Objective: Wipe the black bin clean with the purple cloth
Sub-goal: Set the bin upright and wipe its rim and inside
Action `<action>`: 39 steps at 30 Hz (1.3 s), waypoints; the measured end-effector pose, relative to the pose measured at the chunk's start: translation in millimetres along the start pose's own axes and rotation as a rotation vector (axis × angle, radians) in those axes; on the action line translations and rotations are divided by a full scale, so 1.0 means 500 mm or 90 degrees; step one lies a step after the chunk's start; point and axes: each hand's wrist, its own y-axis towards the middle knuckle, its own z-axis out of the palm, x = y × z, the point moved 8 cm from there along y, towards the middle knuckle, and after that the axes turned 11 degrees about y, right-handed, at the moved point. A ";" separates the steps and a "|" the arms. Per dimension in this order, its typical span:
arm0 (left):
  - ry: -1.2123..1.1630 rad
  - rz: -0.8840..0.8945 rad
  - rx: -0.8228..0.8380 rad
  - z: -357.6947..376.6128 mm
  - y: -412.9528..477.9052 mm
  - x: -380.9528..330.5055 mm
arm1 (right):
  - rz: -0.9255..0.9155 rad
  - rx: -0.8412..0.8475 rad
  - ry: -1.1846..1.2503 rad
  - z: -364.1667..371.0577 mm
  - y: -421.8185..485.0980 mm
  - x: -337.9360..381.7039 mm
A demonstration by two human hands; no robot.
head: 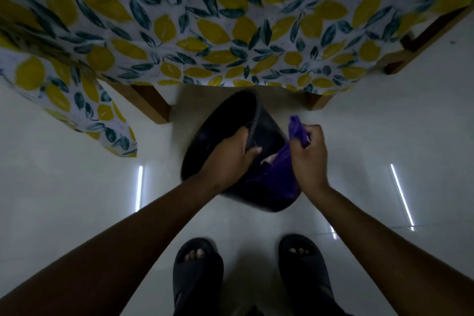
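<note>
The black bin (266, 133) is held tilted off the white floor (384, 123), its rim clamped by the left hand (234, 152), and the purple cloth (275, 174) is bunched tight in the right hand (309, 154) against the bin's side. Just beyond the hands, room is cut short by the lemon-print tablecloth (218, 33) hem and wooden table legs (151, 102); bare floor lies open to either side, with sandalled feet (197, 274) near below.

Bare forearms, no sleeves in view. Left hand (232, 155) and right hand (309, 154) ungloved, without rings or watch. Dark open-toed slippers: left slipper (196, 274), right slipper (304, 267), toes showing.
</note>
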 end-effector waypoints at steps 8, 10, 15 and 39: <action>0.301 0.217 0.119 0.044 -0.059 -0.100 | 0.050 -0.015 0.112 -0.055 0.032 0.044; 0.345 0.261 0.146 0.064 -0.073 -0.117 | 0.033 -0.009 0.124 -0.060 0.036 0.062; 0.365 0.325 0.168 0.120 -0.109 -0.102 | -0.019 0.061 0.104 -0.040 0.035 0.079; 0.405 -0.014 -0.037 0.012 -0.126 0.103 | -0.108 0.039 -0.363 -0.084 -0.029 -0.059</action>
